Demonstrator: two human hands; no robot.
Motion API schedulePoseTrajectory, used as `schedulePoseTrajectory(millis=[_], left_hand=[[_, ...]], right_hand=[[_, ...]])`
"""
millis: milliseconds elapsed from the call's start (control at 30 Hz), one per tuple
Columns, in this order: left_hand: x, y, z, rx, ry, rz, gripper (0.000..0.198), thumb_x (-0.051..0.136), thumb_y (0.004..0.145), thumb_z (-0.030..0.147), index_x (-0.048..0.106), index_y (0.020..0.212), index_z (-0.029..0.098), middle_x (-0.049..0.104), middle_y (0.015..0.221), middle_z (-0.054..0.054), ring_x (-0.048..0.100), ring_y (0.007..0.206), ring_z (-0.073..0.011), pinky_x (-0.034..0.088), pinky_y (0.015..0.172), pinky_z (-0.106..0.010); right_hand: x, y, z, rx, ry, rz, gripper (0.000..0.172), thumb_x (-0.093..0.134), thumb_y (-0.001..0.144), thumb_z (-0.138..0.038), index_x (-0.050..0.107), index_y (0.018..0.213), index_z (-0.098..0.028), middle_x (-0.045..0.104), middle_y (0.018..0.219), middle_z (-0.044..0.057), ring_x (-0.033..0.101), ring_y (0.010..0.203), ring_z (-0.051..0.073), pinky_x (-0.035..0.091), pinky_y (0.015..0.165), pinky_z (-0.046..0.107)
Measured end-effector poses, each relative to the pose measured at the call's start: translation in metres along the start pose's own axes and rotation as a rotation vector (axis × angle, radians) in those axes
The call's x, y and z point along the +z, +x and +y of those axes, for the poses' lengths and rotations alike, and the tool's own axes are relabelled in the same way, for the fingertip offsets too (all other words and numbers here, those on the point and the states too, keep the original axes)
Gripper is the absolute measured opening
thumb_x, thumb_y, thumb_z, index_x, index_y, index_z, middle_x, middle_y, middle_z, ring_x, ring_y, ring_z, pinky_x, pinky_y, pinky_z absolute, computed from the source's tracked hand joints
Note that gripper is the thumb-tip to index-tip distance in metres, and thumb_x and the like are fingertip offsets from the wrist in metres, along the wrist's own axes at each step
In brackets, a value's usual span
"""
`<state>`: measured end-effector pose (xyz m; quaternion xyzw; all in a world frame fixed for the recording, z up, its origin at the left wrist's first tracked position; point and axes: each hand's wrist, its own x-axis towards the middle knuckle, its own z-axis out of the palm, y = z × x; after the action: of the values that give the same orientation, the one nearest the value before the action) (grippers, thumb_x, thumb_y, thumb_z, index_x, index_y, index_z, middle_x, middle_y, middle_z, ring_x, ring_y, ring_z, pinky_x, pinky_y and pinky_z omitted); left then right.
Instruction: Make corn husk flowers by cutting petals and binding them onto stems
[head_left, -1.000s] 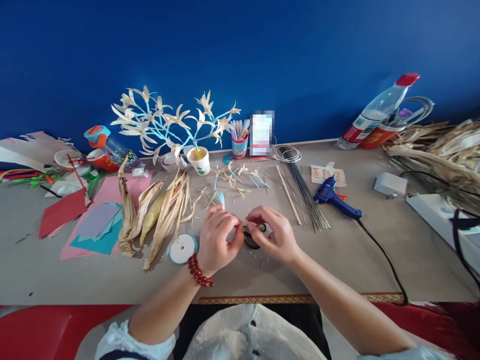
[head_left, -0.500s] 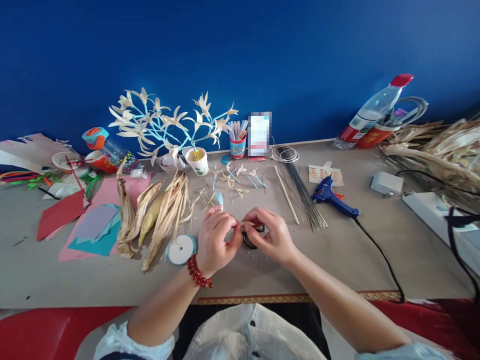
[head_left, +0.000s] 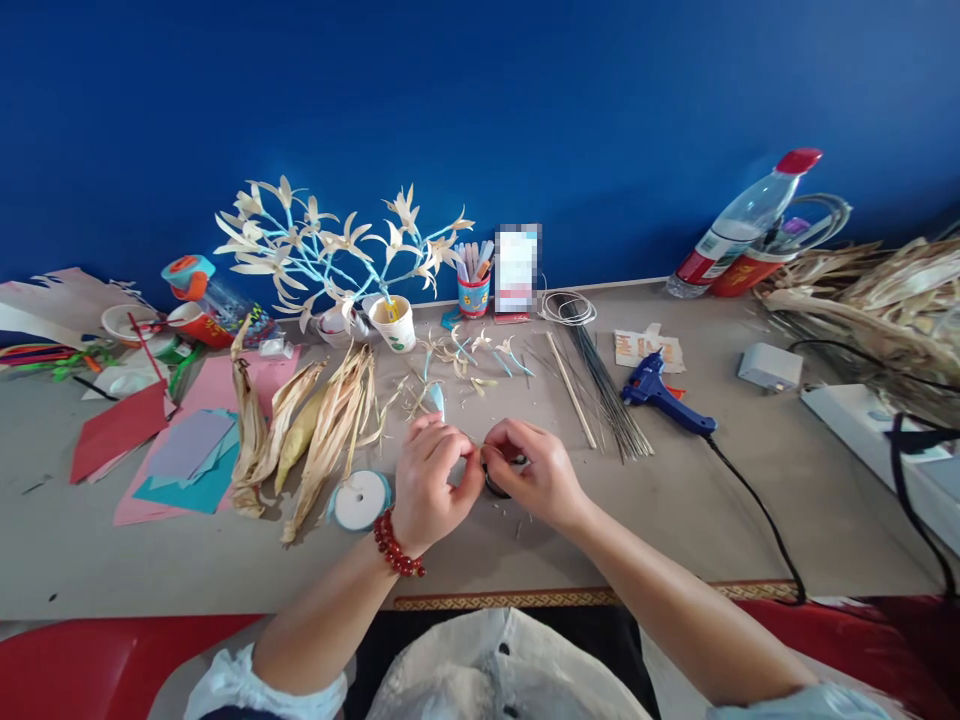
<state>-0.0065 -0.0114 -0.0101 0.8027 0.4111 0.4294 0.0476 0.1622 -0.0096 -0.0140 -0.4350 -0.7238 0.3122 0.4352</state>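
My left hand (head_left: 436, 470), with a red bead bracelet at the wrist, is closed, thumb and forefinger pinched together. Facing it, my right hand (head_left: 534, 470) pinches too. A small pale strip of corn husk (head_left: 481, 447) shows between the two sets of fingertips, mostly hidden by them. Under my right hand lie black handles (head_left: 495, 488), perhaps of scissors, partly covered. A roll of light blue tape (head_left: 361, 500) rests left of my left hand. Beyond the hands lie several small husk flowers (head_left: 459, 350) with blue stems.
Dried corn husks (head_left: 330, 430) and coloured paper (head_left: 191, 450) lie left. Husk-flower branches stand in a paper cup (head_left: 393, 325). Wires (head_left: 611, 390), a blue glue gun (head_left: 664, 393) with its cord, a tilted bottle (head_left: 739, 235) and a power strip (head_left: 870, 430) are right.
Both hands stay nearly in place, pinched together at the pale strip. My right fingers have shifted slightly, covering more of the black handles. The whole view has moved a little.
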Motion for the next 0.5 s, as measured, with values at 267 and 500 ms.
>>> schedulePoseTrajectory(millis=[267,500], left_hand=[[-0.003,0.002,-0.004,-0.024,0.017,0.06,0.017,0.057,0.083,0.007,0.05,0.081,0.022,0.06,0.072,0.002,0.059,0.071,-0.0151,0.048,0.1,-0.043],[-0.001,0.001,-0.001,0.01,0.017,0.029,0.018,0.059,0.082,0.008,0.049,0.083,0.022,0.062,0.073,0.002,0.06,0.073,-0.0155,0.048,0.1,-0.043]], right_hand=[[-0.013,0.003,0.012,0.055,-0.024,0.134,0.009,0.054,0.081,-0.013,0.055,0.076,-0.021,0.057,0.069,-0.001,0.053,0.06,0.013,0.04,0.05,0.02],[0.003,-0.001,0.001,0.017,0.024,-0.011,0.005,0.057,0.084,-0.017,0.055,0.081,-0.021,0.054,0.069,-0.003,0.052,0.06,0.011,0.042,0.055,0.021]])
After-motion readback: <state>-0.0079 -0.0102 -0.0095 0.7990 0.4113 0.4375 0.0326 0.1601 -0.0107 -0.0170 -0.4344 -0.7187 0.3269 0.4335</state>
